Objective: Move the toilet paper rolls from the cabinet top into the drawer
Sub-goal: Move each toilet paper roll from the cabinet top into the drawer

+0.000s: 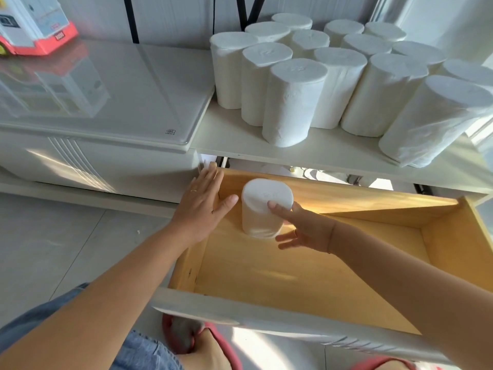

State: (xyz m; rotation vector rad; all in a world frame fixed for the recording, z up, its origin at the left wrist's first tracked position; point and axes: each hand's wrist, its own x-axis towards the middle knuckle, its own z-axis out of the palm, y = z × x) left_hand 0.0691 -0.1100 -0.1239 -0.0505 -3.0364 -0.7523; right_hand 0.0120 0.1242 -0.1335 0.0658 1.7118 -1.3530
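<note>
The head camera looked down on an open wooden drawer (pixel 306 268) pulled out from beneath a white cabinet top (pixel 240 140). One white toilet paper roll (pixel 262 209) stood upright inside the drawer, in its back left corner, near the left wall.

The right hand (pixel 304 228) reached in from the lower right. One fingertip rested on the roll's flat top, while the other fingers were spread loosely beside its lower right side; the hand was released rather than wrapped around the roll. The left hand (pixel 204 201) was held flat and open with its fingers extended, its palm over the drawer's left wall and its thumb pointing toward the roll without clearly touching it. A ring showed on one finger.

On the cabinet top above, a cluster of upright rolls (pixel 333 76) stood packed together, all white; those at the right leaned outward in the wide-angle view. To the left sat a glossy white appliance lid (pixel 106 97), and a red and white toy (pixel 34 25) stood at the far left corner. Blue denim and red slippers appeared at the bottom edge.
</note>
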